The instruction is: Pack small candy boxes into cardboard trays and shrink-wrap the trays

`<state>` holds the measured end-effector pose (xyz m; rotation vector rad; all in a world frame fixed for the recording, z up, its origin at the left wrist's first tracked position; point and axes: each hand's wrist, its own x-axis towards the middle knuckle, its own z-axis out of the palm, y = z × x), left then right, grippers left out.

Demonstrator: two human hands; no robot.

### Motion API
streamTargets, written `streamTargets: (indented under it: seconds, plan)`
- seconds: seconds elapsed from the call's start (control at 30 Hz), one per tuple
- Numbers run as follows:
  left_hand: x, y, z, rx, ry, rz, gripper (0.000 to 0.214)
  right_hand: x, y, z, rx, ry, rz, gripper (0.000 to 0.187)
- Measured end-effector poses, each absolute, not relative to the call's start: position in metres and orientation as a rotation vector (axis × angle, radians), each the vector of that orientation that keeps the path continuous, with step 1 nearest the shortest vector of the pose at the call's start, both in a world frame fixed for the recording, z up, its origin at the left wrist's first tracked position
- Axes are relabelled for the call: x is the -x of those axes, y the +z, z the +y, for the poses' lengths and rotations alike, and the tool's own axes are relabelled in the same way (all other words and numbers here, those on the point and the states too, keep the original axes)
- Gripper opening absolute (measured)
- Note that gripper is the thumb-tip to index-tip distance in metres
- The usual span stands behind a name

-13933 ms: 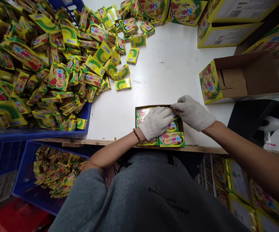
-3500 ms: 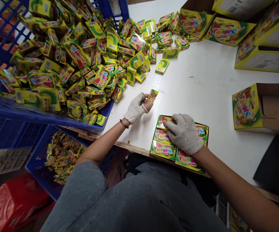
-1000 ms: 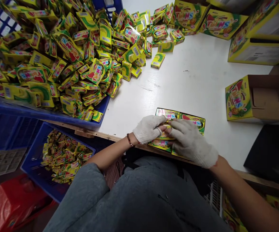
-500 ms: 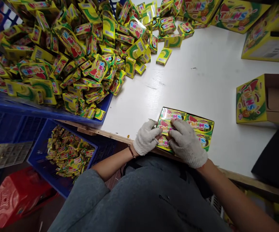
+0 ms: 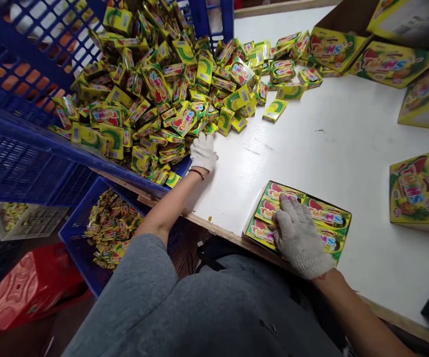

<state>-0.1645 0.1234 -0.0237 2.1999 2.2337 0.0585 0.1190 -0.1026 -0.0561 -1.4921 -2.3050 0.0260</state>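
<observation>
My left hand (image 5: 202, 152), in a white knitted glove, has reached the near edge of a heap of small yellow-green candy packs (image 5: 151, 116). Its fingers are apart and nothing shows in them, though the fingertips are partly hidden against the packs. My right hand (image 5: 299, 235), also gloved, lies with fingers spread on top of the packs in a display box (image 5: 256, 202). That box sits by the table's front edge, filled with rows of "TWINS" packs (image 5: 325, 212); the hand covers some of them.
A blue crate (image 5: 32, 131) lies tipped at the left, its packs spilling onto the white table (image 5: 311, 148). Display boxes (image 5: 396, 64) stand at the far right, another box (image 5: 415, 188) nearer. Below are a second blue crate (image 5: 71, 238) of packs and a red stool (image 5: 32, 285).
My left hand has left the display box and moved away to the pack heap. My right hand stays on the box. The view has shifted, so everything sits lower and further right.
</observation>
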Motion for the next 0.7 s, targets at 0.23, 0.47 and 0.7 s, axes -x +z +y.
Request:
streamTargets:
  seconds: [0.23, 0.47, 0.7]
  plan:
    - [0.188, -0.006, 0.127, -2.426, 0.193, 2.045, 0.042, -0.123, -0.055, -0.098, 1.404, 0.246, -2.147, 0.01]
    - [0.133, 0.013, -0.026, -2.665, 0.916, 0.421, 0.023, -0.143, -0.042, -0.095, 1.461, 0.607, -1.628, 0.023]
    - [0.1, -0.036, -0.074, -2.634, 0.595, 0.376, 0.018, -0.151, -0.032, -0.119, 1.263, 0.589, -1.793, 0.012]
